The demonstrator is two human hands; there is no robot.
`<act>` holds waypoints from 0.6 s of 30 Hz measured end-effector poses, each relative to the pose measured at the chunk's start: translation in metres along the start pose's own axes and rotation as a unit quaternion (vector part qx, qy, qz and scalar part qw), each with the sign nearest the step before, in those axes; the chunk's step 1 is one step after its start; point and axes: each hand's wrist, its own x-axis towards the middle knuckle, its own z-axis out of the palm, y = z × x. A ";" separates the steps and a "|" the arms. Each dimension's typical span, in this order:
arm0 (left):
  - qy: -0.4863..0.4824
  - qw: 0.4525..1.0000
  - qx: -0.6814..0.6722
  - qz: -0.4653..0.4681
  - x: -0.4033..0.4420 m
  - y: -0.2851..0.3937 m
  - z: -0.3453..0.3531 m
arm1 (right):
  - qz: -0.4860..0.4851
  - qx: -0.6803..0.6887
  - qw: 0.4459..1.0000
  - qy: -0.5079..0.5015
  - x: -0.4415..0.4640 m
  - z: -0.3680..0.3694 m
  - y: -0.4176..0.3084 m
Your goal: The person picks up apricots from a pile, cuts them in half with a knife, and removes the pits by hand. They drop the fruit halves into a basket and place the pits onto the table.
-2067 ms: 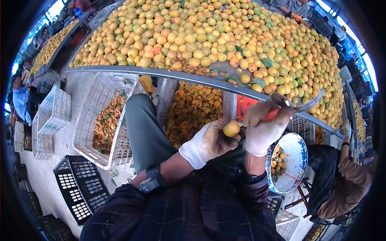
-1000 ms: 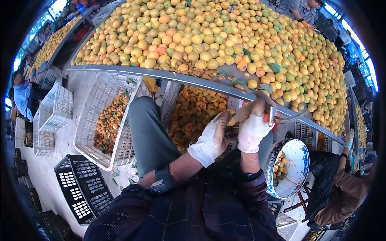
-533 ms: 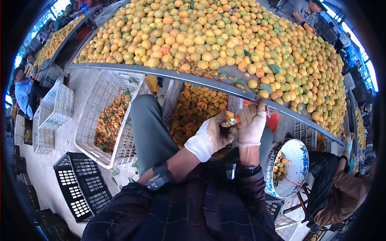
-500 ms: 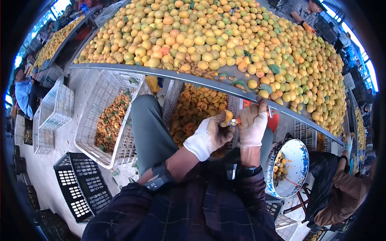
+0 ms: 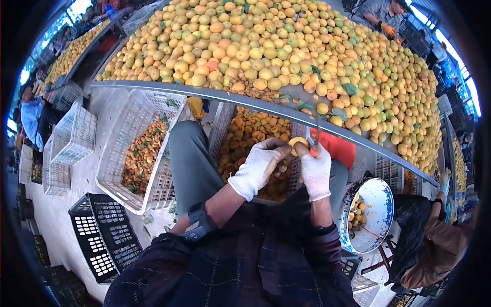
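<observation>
Fruit piece (image 5: 296, 140), roughly round, between the hands: right of the curled left hand (image 5: 264, 162), whose grip I cannot tell, and nearer the right hand (image 5: 313, 165), closed on a slim tool (image 5: 313, 145), thumb against the fruit; beyond, the tabletop (image 5: 204, 92).

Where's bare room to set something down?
Floor between the stacked white crates, the scrap crate and the black crate. The tabletop shows only a small gap near its rail; elsewhere fruit crowds it.
</observation>
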 end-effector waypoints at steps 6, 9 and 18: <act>0.083 0.993 0.087 0.004 0.011 -0.015 0.007 | -0.099 -0.175 0.977 0.075 -0.009 0.017 -0.003; 0.062 0.992 -0.052 -0.099 0.028 -0.025 -0.006 | -0.137 -0.248 0.958 0.042 -0.010 0.017 0.006; 0.054 0.994 0.046 0.085 0.025 0.036 0.012 | 0.146 0.199 0.967 0.063 -0.021 0.045 0.072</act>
